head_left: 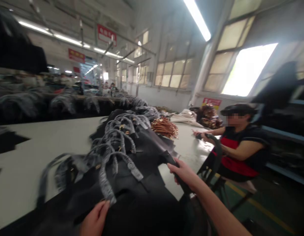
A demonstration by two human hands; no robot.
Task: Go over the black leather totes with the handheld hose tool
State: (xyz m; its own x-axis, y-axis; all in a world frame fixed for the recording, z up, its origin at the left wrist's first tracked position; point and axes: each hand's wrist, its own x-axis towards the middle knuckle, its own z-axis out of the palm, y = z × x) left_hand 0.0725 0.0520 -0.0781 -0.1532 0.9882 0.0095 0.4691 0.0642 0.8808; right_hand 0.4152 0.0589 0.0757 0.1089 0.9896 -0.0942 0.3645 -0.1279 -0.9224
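Observation:
My left hand [94, 219] is closed at the lower edge of the view, thumb and finger at the end of a plastic-wrapped bag handle [107, 183]. That handle arches over a black bag panel [144, 209] lying on the pile. My right hand [185, 173] is closed round a black strap [172, 159] at the right side of the pile; the strap's lower end runs into the dark area below my wrist. Ahead of both hands, several more wrapped handles [117, 134] with gold-coloured fittings rise from stacked black panels. Blur hides the finer details.
The pale table [68, 137] stretches left and back. A bundle of brown straps [164, 127] lies behind the black pile. A co-worker [240, 147] in a cap and red apron sits at the right, handling a dark curved piece. Wrapped handles [65, 101] line a rack at the left.

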